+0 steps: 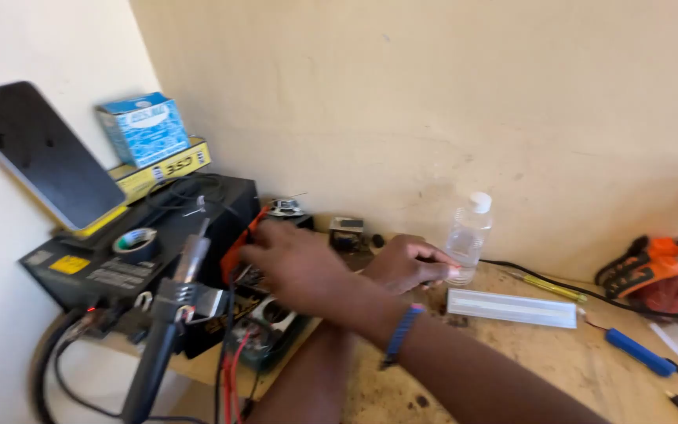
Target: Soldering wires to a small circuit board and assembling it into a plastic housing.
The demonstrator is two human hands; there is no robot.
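My arms are crossed over a wooden bench (527, 353). My right hand (292, 263), with a blue band on its wrist, reaches left across the other arm. Its fingers lie on an orange part (238, 250) beside a black box-shaped device (119, 259); blur hides whether it grips that part. My left hand (408, 263) comes up from under the right forearm. Its fingers curl around the lower part of a clear plastic bottle (467, 232) with a white cap, which stands upright by the wall.
A soldering-type handle (168, 322) on a cable stands at the front left, with red and black wires beside it. A tape roll (136, 243), small boxes (144, 129) and a leaning phone (41, 153) sit on the device. A white strip (512, 308), a blue-handled tool (641, 353) and an orange tool (645, 271) lie to the right.
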